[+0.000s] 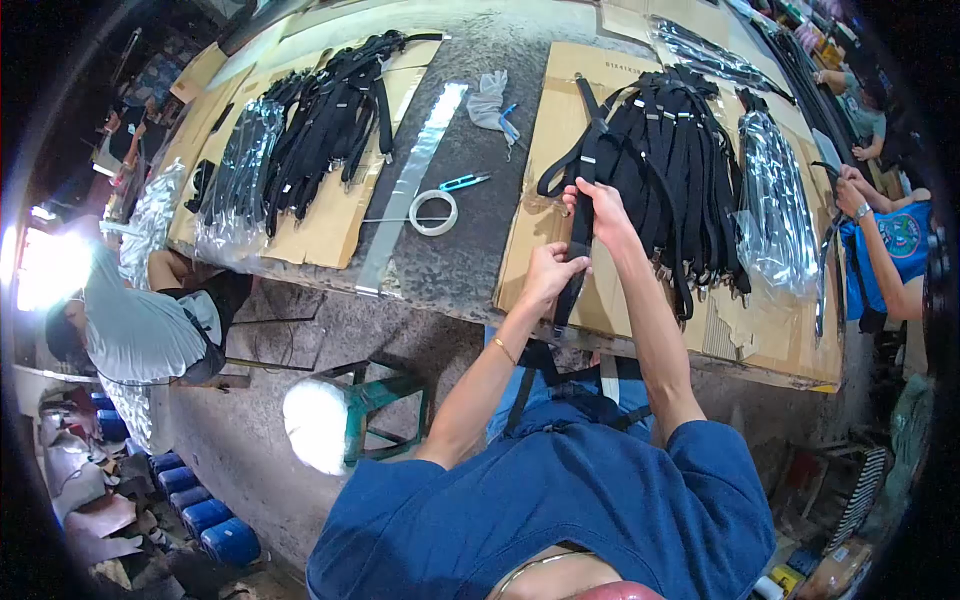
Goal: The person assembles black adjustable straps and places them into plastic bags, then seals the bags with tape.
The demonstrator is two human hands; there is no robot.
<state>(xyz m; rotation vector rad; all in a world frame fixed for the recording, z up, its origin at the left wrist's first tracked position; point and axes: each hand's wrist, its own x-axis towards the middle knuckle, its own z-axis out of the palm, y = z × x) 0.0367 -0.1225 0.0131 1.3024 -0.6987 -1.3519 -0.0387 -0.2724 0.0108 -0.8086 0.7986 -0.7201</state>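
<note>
My left hand [549,272] pinches a black strap [585,222] low down, near the table's front edge. Higher up, the fingers of my right hand [606,213] close around the same strap. Its lower end hangs at the cardboard edge, and a loop of black strap lies above my hands. Just right of them, a large bundle of black straps with metal clips [690,150] is spread on a cardboard sheet [555,110].
To the left lie a white tape roll [433,213], blue snips [464,182], a clear plastic strip [415,165], a grey glove [487,100] and another strap bundle [335,120]. Plastic-wrapped straps [775,200] lie right. A green-framed stool [385,408] stands below. People [150,325] work at both sides.
</note>
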